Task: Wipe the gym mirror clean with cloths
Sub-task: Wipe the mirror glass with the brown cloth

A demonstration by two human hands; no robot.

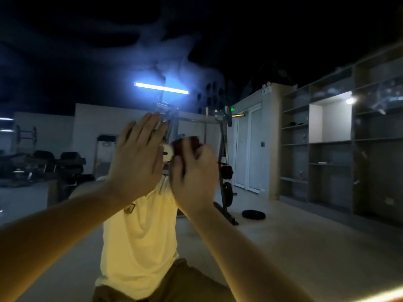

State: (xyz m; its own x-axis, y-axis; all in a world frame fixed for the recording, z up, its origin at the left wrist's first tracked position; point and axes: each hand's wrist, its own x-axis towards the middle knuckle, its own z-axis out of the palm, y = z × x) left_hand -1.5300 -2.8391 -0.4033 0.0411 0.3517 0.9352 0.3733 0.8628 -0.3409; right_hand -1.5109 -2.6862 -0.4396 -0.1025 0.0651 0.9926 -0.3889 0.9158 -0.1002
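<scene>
The gym mirror [294, 236] fills the whole view and reflects the room and a person in a pale yellow shirt. My left hand [137, 155] lies flat against the glass with its fingers straight and spread upward. Just to its right, my right hand [194, 177] grips a dark reddish cloth [187, 142] and holds it on the glass; the hand is blurred. Hazy smears [170, 57] show on the upper part of the mirror.
All else is reflection: a weight rack [224, 171] and a loose weight plate [253, 214] on the floor, open shelving [327, 149] at the right, white doors [246, 149], benches [54, 162] at the left, and a bright tube light [161, 87] overhead.
</scene>
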